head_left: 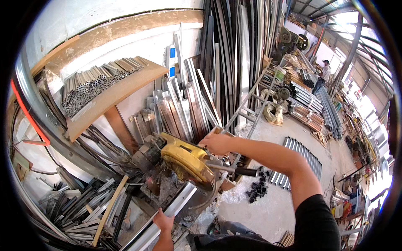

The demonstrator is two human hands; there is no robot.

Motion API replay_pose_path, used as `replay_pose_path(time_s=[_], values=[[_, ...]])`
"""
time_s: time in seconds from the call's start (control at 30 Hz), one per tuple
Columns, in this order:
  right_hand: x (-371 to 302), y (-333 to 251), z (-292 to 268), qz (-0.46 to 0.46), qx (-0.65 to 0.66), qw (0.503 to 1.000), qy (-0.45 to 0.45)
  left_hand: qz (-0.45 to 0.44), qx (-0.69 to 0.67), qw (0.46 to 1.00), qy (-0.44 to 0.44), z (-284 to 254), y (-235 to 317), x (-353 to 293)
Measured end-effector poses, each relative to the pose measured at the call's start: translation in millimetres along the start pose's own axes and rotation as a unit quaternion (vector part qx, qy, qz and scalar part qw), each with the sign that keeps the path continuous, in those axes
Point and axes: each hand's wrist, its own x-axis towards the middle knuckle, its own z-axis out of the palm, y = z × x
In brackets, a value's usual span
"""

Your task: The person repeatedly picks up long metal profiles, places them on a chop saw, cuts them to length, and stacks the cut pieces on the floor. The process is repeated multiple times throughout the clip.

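Observation:
A chop saw with a yellow blade guard (184,157) stands in front of me, its black-gripped handle (246,172) sticking out to the right. My left hand (164,220) is closed round a long silver metal profile (178,201), which runs from the lower edge up to the saw's base beside the guard. Past the far side of the guard, my right hand (216,143) reaches to the edge of a wooden box (224,132). Its fingers look curled, and whatever they may hold is hidden.
Offcuts (88,209) lie heaped at the lower left. Small square tubes (96,85) fill a wooden shelf. Long profiles (228,62) lean on the wall beside a ladder (253,111). Black pieces (258,186) and a row of tubes (299,161) lie rightward. A person (325,71) stands far off.

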Motion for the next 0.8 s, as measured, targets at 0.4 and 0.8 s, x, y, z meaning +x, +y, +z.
replay_pose_path(time_s=[0.4, 0.8], values=[[80, -30, 60, -0.047, 0.028, 0.998, 0.028, -0.002, 0.047, 0.998, 0.029, -3, -9, -16], [50, 18, 77, -0.062, 0.216, 0.96, 0.17, 0.059, 0.051, 0.993, 0.088, -4, -20, -9]])
